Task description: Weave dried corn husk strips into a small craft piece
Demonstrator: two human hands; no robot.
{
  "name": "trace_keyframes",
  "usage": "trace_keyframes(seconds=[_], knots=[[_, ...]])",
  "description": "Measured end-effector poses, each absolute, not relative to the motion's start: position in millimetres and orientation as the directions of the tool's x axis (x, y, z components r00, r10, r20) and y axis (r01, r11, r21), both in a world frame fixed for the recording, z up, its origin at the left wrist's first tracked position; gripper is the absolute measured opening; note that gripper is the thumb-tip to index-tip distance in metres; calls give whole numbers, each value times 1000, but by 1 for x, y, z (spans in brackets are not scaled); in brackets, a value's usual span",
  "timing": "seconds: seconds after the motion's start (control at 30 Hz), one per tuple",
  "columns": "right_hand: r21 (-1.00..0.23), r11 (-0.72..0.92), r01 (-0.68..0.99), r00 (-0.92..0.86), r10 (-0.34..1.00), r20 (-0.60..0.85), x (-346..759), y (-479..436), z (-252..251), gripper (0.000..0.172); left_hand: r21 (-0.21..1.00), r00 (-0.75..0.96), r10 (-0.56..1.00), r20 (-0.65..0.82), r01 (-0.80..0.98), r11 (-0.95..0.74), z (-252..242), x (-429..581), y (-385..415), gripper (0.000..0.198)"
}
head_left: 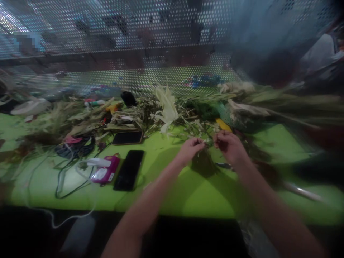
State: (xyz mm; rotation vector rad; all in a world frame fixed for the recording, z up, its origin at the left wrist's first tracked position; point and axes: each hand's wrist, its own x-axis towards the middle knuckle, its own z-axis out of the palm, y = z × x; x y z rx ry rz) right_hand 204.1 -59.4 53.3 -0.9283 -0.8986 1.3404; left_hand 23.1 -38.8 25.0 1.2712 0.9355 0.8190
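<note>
My left hand (192,147) is pinched closed on a small pale-green plant piece (208,142) in front of me. Close by on its right, my right hand (228,146) has its fingers curled together; what they grip is too small and blurred to name. A dark-bladed tool (224,165) lies on the green table (172,186) just under my right wrist. Behind my hands stands a pale dried husk bunch (166,104), with loose dried flowers and stems around it. A yellow object (223,125) lies just beyond my right hand.
Two phones, one black (129,170) and one farther back (127,138), lie left of my hands beside a magenta power adapter (106,170) with cables. A green basket (233,116) holds dried stalks at right. A perforated screen (161,36) stands behind; a person (322,53) is at far right.
</note>
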Motion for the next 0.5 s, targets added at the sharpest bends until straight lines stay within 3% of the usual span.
trace_keyframes(seconds=[0.1,0.27,0.4,0.5], knots=[[-970,62,-235,92,995,41,208,-58,53,9,990,396,910,-122,-21,142,27,21,-38,18],[-973,84,216,166,979,122,212,-57,60,15,979,368,922,-117,-113,170,30,18,-33,19],[-772,101,627,88,976,200,222,-69,70,22,966,345,927,-149,-148,210,31,17,-30,18],[-569,139,810,-23,978,205,243,-98,78,31,962,342,926,-162,-152,225,34,14,-28,16]])
